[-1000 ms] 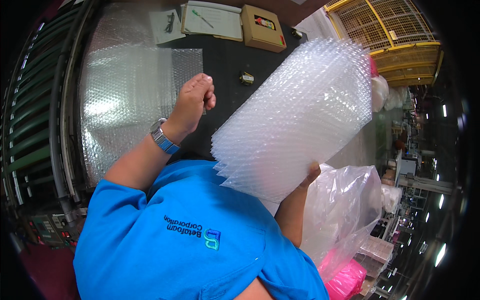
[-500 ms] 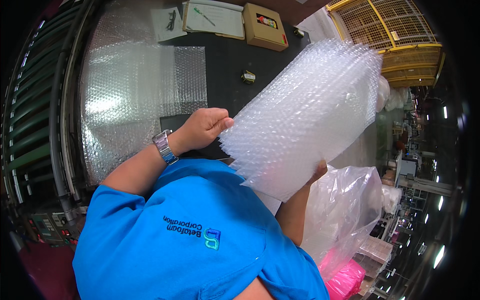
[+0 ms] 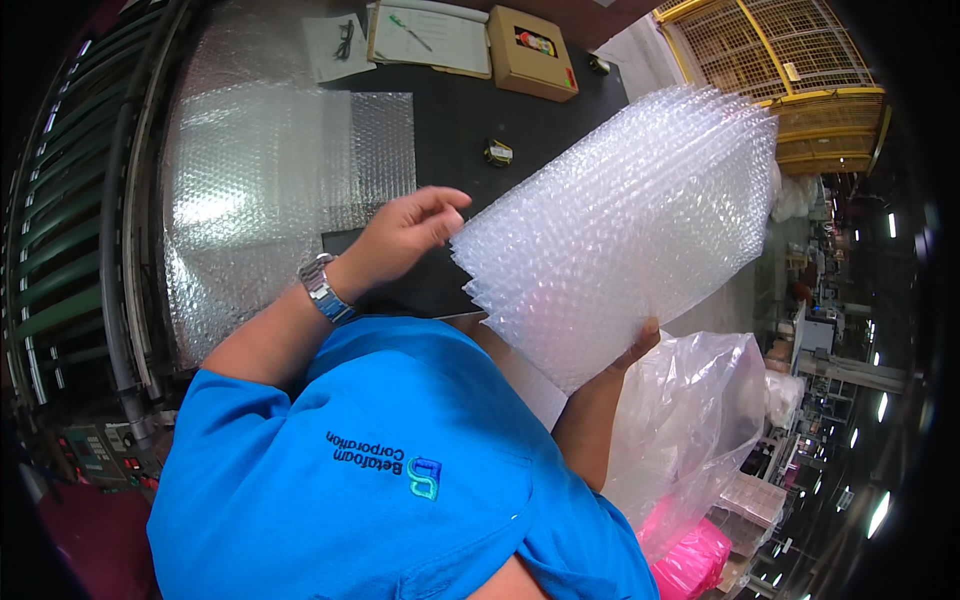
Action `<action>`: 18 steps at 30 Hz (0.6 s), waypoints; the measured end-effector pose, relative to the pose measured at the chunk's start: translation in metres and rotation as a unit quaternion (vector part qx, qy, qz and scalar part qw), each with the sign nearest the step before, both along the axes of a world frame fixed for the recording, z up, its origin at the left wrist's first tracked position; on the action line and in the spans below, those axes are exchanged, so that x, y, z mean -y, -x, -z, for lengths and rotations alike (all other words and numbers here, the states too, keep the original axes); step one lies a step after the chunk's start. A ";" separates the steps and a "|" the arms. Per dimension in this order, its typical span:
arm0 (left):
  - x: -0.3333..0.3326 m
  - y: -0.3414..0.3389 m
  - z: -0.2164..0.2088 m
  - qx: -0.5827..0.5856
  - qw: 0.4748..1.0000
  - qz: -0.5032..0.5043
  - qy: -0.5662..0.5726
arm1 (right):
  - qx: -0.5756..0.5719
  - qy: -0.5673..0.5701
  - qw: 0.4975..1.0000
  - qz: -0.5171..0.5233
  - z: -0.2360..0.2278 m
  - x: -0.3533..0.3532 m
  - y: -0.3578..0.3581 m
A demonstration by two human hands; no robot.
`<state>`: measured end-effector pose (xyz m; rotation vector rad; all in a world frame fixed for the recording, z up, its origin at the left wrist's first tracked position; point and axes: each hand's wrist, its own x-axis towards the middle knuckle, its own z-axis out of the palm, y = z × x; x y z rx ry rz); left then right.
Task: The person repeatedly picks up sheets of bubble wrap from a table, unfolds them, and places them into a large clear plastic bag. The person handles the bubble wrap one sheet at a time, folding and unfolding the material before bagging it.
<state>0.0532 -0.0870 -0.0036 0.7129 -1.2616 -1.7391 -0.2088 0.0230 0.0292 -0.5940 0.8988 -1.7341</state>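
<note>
A thick stack of clear bubble wrap sheets [image 3: 620,230] is held up at a slant in front of me, its layers fanned at the edges. My right hand [image 3: 640,345] grips the stack from its lower right side; the thumb shows at the edge and the other fingers are hidden behind the wrap. Just beyond the stack's left corner is my left hand [image 3: 425,220], a metal watch on its wrist. Its fingers are partly stretched and apart, with nothing seen in them.
Flat bubble wrap [image 3: 250,190] covers the left of the dark table [image 3: 450,120]. A small black-and-yellow tape measure [image 3: 498,152], a clipboard [image 3: 430,45] and a cardboard box [image 3: 532,55] lie beyond. Clear plastic bagging [image 3: 690,400] is at the right; rollers [image 3: 70,220] run along the left.
My left hand has loosened from a closed pose near the stack's corner and risen slightly, its fingers extending. The stack has shifted slightly right and tilted, still in my right hand.
</note>
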 end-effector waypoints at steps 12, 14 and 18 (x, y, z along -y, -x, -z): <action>0.009 0.003 -0.006 -0.067 0.992 -0.090 -0.058 | 0.010 -0.062 0.997 0.055 -0.007 0.008 -0.008; 0.014 -0.002 -0.009 -0.069 0.990 -0.117 -0.048 | 0.019 -0.060 0.995 0.074 -0.009 0.010 -0.008; 0.021 -0.008 -0.004 -0.032 0.995 -0.093 0.031 | -0.033 -0.071 0.992 0.102 0.002 0.010 -0.002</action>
